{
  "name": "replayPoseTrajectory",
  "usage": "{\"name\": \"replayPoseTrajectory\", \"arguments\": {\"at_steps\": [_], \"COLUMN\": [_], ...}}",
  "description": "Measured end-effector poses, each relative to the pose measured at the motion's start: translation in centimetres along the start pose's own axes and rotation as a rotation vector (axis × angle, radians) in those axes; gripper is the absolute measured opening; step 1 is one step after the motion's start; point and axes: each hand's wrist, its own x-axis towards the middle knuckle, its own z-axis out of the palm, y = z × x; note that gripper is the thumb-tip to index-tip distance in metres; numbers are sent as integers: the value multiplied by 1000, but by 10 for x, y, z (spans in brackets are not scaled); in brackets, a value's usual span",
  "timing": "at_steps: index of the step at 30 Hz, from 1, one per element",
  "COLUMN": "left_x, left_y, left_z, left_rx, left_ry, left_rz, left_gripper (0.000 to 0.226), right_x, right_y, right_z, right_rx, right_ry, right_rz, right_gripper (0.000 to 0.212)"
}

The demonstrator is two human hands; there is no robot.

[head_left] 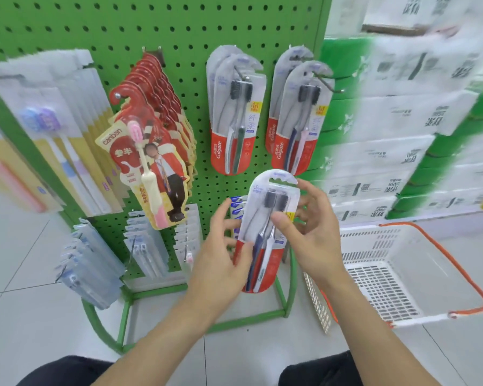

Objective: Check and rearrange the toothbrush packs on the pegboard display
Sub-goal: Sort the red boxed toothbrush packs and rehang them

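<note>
Beside the bare white basket point(379, 263), left hand point(221, 254) and right hand point(310, 232) grip one toothbrush pack point(265, 232).

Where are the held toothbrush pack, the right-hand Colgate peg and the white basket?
held toothbrush pack point(268, 218), head view, on the clear blister over the brush necks.
right-hand Colgate peg point(328, 86), head view, on the metal hook's shaft.
white basket point(402, 243), head view, on its slotted back wall.

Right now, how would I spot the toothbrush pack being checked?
Find the green pegboard; two hooks on its right side carry red-bottomed two-brush packs. Just below them, the same kind of pack is off the hooks, gripped between the left hand and the right hand. It alone hangs on no hook.
</note>
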Motion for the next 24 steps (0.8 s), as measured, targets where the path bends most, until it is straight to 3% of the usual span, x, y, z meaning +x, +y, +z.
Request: {"name": "replayPoseTrajectory", "arguments": {"at_steps": [5,14,24], "left_x": [46,94,104], "left_y": [52,93,106], "left_z": [3,18,41], "left_rx": [25,6,83], "left_ry": [12,132,100], "left_rz": [285,384,378], "left_gripper": [80,73,74], "right_x": [37,85,91], "right_y": [-45,-102,-113], "right_z": [-10,-28,-48], "right_rx": [-145,-503,-543], "right_ry": [-27,44,96], "right_rz": [-164,-382,-296], "right_gripper": [61,60,53]}}
